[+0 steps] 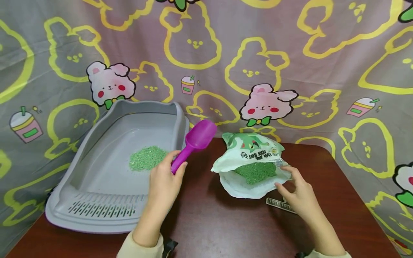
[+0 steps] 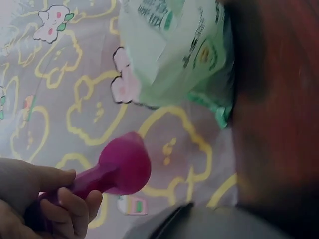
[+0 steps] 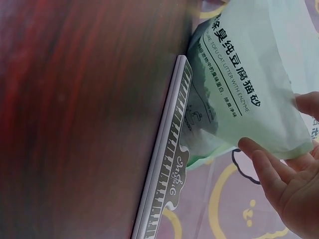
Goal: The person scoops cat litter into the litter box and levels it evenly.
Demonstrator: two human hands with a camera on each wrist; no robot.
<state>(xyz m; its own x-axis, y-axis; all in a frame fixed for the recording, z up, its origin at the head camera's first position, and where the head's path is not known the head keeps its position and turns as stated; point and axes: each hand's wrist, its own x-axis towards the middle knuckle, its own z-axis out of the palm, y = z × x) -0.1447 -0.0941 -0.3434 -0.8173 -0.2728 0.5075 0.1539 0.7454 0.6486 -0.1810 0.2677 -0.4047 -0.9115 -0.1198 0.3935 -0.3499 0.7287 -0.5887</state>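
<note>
My left hand (image 1: 166, 182) grips the handle of a magenta scoop (image 1: 200, 135), its bowl tipped up between the litter box and the bag. The scoop (image 2: 124, 164) looks bare in the left wrist view. On the left stands a grey litter box (image 1: 113, 132) with a small pile of green cat litter (image 1: 148, 157) in it. A cat litter bag (image 1: 245, 157) lies open toward me, green pellets (image 1: 256, 172) inside. My right hand (image 1: 301, 197) holds the right edge of its mouth; in the right wrist view, thumb and fingers sit on either side of the bag (image 3: 249, 79).
A flat ruler-like piece with piano keys and the word Music (image 3: 167, 174) lies on the brown table (image 1: 222, 225), partly under my right hand. Behind everything hangs a patterned cloth (image 1: 209, 46) with bears and rabbits. The box has a slotted front ledge (image 1: 103, 208).
</note>
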